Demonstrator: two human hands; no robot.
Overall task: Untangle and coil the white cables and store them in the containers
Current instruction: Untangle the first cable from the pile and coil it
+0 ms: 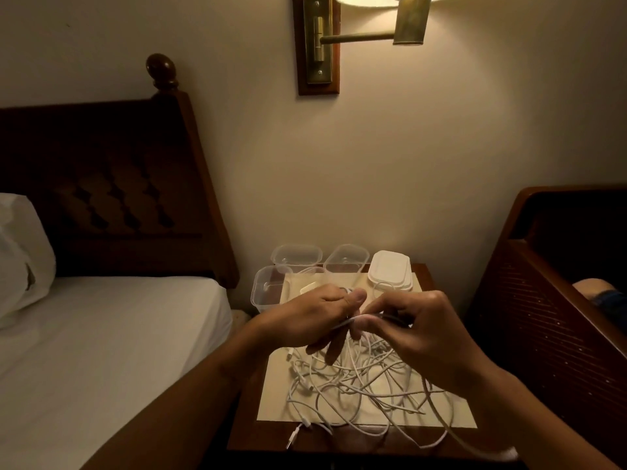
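The head camera is looking forward and down from close above the nightstand (420, 276), facing the far wall (441, 147), bed (101, 334) lying left.

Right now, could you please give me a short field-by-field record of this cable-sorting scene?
surface: nightstand between a bed and a dark chair
cables: tangled white cables heaped on a pale mat
containers: three clear containers, lids off, at the back
lids: white lids stacked back right
left hand: pinching a cable strand
right hand: pinching the same strand
stored so far: containers look empty
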